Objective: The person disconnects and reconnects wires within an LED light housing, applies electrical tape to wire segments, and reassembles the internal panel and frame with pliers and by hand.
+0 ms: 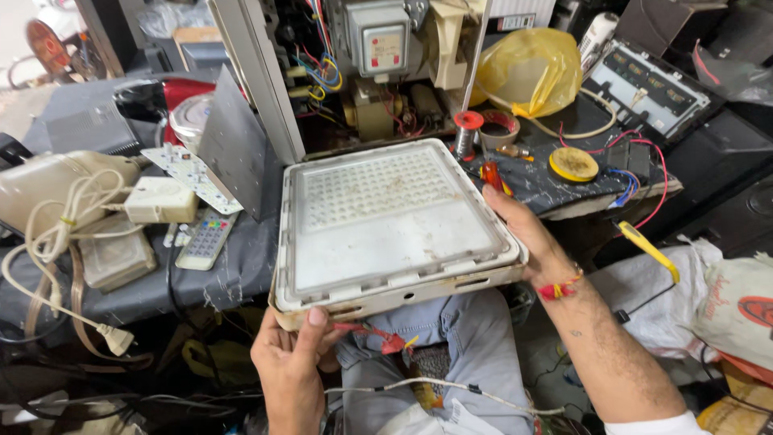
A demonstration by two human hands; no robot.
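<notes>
A square floodlight panel (393,225) is held over the lap, its far edge near the cluttered workbench (233,274). Its housing is a cream-white frame, scuffed and rust-stained along the near rim, with rounded corners. The front lens is cloudy and finely dimpled in a grid over the upper half, smoother and smeared below. Short red leads (378,337) hang from the underside.

The left hand (291,364) is raised from below at the near left corner, thumb pressed flat on the rim, fingers curled under the housing: closed on the panel. The right hand (527,238) is laid along the right edge, palm against the side and fingers extended toward the far corner, bracing the panel. A red thread band (558,288) is worn at that wrist.
</notes>
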